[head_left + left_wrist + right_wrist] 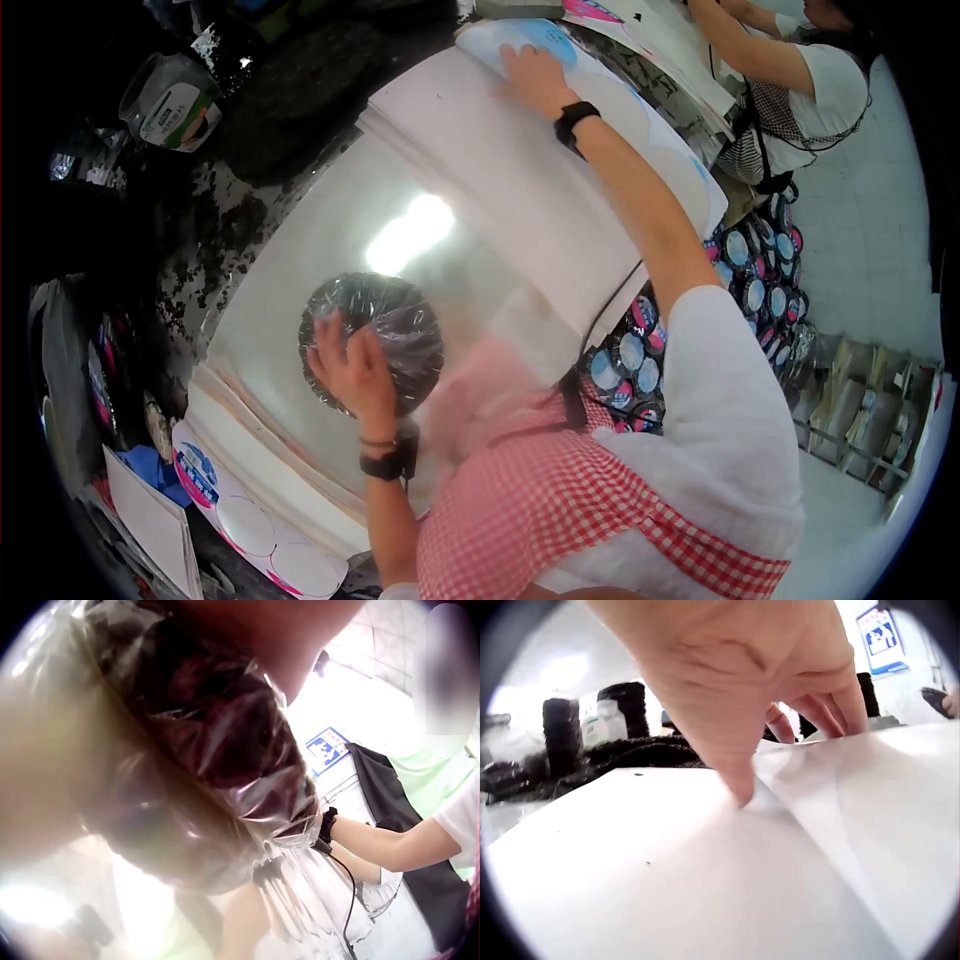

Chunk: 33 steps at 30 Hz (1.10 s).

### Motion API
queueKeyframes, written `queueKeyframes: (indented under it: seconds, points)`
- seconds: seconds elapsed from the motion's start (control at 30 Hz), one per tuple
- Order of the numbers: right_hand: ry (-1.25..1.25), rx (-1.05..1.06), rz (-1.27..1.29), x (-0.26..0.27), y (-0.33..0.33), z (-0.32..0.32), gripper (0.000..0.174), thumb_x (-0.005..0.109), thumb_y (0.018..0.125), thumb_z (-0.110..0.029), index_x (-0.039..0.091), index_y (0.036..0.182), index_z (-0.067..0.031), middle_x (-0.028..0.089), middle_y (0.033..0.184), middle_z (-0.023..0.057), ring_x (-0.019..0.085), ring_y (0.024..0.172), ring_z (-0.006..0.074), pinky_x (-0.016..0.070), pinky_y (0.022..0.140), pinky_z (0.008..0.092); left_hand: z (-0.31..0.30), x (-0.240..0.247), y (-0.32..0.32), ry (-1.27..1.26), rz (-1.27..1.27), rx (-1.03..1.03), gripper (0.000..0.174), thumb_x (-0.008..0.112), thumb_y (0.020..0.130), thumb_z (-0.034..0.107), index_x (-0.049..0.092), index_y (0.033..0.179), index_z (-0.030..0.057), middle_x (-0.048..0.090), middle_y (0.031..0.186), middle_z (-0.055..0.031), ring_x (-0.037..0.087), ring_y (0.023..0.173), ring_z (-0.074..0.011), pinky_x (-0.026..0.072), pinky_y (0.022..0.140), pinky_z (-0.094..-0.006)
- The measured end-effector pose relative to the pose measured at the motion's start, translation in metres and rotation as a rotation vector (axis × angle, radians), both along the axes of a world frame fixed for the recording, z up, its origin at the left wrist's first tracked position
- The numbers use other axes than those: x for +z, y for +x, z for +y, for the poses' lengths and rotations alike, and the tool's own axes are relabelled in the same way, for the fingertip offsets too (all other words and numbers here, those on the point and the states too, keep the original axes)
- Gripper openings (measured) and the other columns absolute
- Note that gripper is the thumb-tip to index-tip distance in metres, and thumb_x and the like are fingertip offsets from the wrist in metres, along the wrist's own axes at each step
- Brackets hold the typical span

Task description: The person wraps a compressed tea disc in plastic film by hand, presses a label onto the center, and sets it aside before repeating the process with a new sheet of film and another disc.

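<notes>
Head view: my left hand (355, 375) spreads its fingers over a film-wrapped dark bundle (415, 345), which lies on a glossy surface (290, 240). My right hand (540, 80) lies across white sheets (455, 125), fingers extended (each wrist carries a black band (573, 122)). Left wrist view: the bundle fills the foreground; behind, a blue-and-white sign (328, 750). Right wrist view: my thumb touches paper, apart from the fingers; a white container (604, 726) stands beyond.
</notes>
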State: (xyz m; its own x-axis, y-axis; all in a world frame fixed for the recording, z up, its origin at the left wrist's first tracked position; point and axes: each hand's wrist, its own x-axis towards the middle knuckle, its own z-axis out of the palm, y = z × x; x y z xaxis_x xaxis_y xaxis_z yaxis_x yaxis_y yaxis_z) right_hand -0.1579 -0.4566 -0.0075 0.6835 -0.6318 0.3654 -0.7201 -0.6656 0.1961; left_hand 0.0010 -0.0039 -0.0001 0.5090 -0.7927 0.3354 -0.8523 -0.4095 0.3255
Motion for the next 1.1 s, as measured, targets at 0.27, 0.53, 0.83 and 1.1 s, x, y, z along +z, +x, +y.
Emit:
queueKeyframes:
  seconds: [0.27,0.53,0.83,1.1]
  points:
    - [0.011,-0.145,-0.804,0.199,-0.077,-0.027,0.037,0.066,0.083,-0.032,0.054,0.097,0.0,0.06,0.086,0.0229,0.059,0.081,0.0374,0.0452,0.073,0.0486,0.001,0.003,0.001,0.017,0.071,-0.014,0.033,0.06,0.089,0.022,0.058,0.119,0.0098,0.053,0.134,-0.0094,0.043,0.131,-0.029,0.0247,0.11,-0.0484]
    - [0.816,0.483,-0.835,0.094,0.004,0.269,0.04,0.059,0.083,-0.007,0.06,0.122,-0.0102,0.056,0.128,0.0161,0.056,0.116,0.0343,0.0447,0.098,0.0394,0.0,0.001,0.001,-0.054,0.044,0.1,0.052,0.061,0.088,0.03,0.048,0.132,0.0052,0.048,0.138,-0.0151,0.037,0.135,-0.0282,0.0233,0.11,-0.0492]
    - [0.627,0.82,-0.251,0.03,0.027,0.346,0.049,0.058,0.082,-0.005,0.061,0.125,-0.0262,0.045,0.141,0.0169,0.048,0.127,0.033,0.0449,0.1,0.0399,0.015,-0.031,-0.015,-0.659,0.993,0.012,0.051,0.071,0.081,0.017,0.051,0.125,-0.0003,0.06,0.121,-0.0132,0.059,0.107,-0.0207,0.0496,0.09,-0.0346]
    - [0.823,0.824,-0.211,0.053,0.052,0.327,0.047,0.055,0.09,-0.027,0.05,0.132,-0.0071,0.045,0.14,0.0199,0.041,0.131,0.034,0.031,0.107,0.0445,0.013,-0.028,-0.014,-0.622,1.033,-0.004,0.042,0.053,0.094,0.026,0.049,0.128,0.003,0.057,0.127,-0.01,0.051,0.12,-0.0241,0.027,0.111,-0.04]
